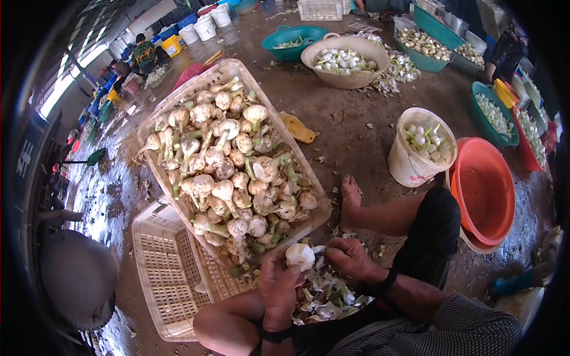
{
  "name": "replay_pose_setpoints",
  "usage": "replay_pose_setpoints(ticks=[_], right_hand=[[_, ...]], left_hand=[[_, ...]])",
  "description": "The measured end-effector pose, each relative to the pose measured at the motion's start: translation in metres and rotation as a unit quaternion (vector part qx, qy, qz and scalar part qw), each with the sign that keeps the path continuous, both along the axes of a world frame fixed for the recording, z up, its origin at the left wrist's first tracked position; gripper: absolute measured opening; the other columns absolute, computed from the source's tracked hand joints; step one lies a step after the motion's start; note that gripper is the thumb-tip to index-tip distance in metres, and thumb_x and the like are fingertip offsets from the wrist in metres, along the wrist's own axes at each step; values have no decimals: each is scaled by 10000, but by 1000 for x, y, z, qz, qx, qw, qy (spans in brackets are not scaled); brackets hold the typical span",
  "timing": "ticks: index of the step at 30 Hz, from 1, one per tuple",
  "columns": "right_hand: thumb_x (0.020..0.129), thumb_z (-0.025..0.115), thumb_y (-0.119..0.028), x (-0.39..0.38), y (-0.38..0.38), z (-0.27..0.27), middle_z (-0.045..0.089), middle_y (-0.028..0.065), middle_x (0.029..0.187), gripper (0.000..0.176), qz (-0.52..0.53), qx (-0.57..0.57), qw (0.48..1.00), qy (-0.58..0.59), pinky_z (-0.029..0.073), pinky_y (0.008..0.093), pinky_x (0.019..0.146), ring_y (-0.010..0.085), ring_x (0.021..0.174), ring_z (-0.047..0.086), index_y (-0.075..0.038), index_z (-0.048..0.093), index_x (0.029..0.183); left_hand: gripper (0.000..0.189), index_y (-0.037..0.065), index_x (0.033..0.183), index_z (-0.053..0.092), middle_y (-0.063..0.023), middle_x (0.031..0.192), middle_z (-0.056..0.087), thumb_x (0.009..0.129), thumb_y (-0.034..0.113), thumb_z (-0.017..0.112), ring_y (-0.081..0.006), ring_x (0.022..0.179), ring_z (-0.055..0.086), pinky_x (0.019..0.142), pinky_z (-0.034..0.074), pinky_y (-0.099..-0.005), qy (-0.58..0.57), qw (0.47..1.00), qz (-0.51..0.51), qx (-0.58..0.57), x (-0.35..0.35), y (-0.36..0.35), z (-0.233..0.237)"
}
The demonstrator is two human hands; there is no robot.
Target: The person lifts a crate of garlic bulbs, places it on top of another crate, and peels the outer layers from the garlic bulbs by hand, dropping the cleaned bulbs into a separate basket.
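My left hand [278,283] is closed around a whitish garlic bulb [300,256], low in the middle of the head view. Just to its right, my right hand [355,259] has its fingers pinched on a pale strip of garlic skin [319,250] that reaches to the bulb's side. Its fingertips are partly hidden. Below both hands lies a heap of peeled skins and stem scraps [328,299]. Directly beyond them, a crate [317,188] brims with unpeeled, soil-marked garlic bulbs [228,172].
An empty-looking basket crate [157,267] sits under the full one. At right stand a white bucket [409,160] with peeled garlic and red basins [482,193]. Farther off are a beige tub [341,80], a green basin [291,44] and a seated person [144,56].
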State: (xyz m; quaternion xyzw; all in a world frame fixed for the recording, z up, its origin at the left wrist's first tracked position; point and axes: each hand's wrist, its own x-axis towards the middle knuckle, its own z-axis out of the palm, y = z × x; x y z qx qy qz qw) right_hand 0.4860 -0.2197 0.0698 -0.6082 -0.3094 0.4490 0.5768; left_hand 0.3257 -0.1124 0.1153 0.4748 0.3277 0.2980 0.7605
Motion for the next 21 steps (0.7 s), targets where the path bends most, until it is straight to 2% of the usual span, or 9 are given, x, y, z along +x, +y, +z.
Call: replay_pose_setpoints(ticks=[2, 5, 7, 8, 10, 11, 13, 16, 21], right_hand=[[943, 599, -198, 0, -3, 7, 590, 19, 753, 206, 13, -20, 1000, 18, 451, 271, 606, 80, 681, 525, 6, 632, 946], [949, 630, -265, -4, -1, 15, 586, 23, 747, 273, 33, 53, 998, 29, 442, 266, 603, 79, 683, 524, 8, 625, 940], [948, 641, -277, -6, 3, 15, 583, 21, 742, 287, 56, 71, 996, -18, 447, 271, 604, 81, 694, 532, 8, 618, 933], [948, 641, -277, -5, 3, 17, 583, 21, 742, 287, 55, 71, 996, -18, 447, 271, 604, 81, 694, 532, 8, 618, 933], [948, 630, -248, -3, 3, 23, 583, 29, 727, 260, 67, 34, 997, -26, 455, 283, 598, 85, 684, 539, 10, 618, 928], [948, 630, -248, -2, 3, 21, 583, 29, 727, 260, 67, 34, 997, -26, 455, 283, 598, 85, 684, 539, 10, 618, 928], [944, 613, -200, 0, 2, 16, 578, 36, 700, 218, 84, 20, 995, -55, 461, 294, 583, 89, 661, 544, 17, 615, 922], [935, 589, -154, -2, 0, 19, 571, 40, 676, 176, 67, 7, 997, -22, 461, 297, 566, 87, 638, 544, 18, 609, 907], [906, 565, -110, -9, 1, -1, 564, 38, 668, 133, 19, 3, 1000, -15, 456, 289, 558, 81, 628, 537, 15, 601, 878]], left_hand=[[445, -42, 1272, 467, -204, 1174, 595, 847, -9, 595, -292, 1009, 640, 695, 635, -444, -18, 999, 17, -23, 0, -2, 2], [490, -40, 1308, 451, -194, 1150, 612, 847, 7, 610, -275, 1003, 640, 724, 625, -423, 58, 998, 32, 25, 1, -1, -7], [516, -32, 1329, 449, -182, 1155, 615, 846, 2, 626, -253, 1020, 636, 774, 604, -383, 47, 989, -18, 139, -3, 1, -27], [516, -32, 1329, 449, -182, 1155, 615, 846, 2, 626, -253, 1020, 636, 774, 604, -383, 47, 989, -18, 139, -3, 1, -27], [463, 24, 1207, 569, -101, 1152, 639, 782, 71, 747, -194, 1057, 612, 1076, 324, -426, 123, 970, 2, 210, -4, -1, -26], [463, 24, 1207, 569, -101, 1152, 639, 782, 71, 747, -194, 1057, 612, 1076, 324, -426, 123, 970, 3, 209, -4, -1, -28], [442, -21, 1220, 513, -164, 1168, 604, 813, -9, 684, -229, 1061, 622, 875, 543, -345, 140, 930, -43, 338, -4, 1, -32], [422, -23, 1184, 514, -154, 1208, 571, 802, -14, 694, -224, 1060, 623, 897, 527, -346, 186, 886, -45, 422, 1, -3, -21], [445, -24, 1200, 506, -151, 1228, 552, 797, -19, 695, -226, 1069, 618, 892, 533, -347, 185, 877, -49, 442, 4, -7, -27]])
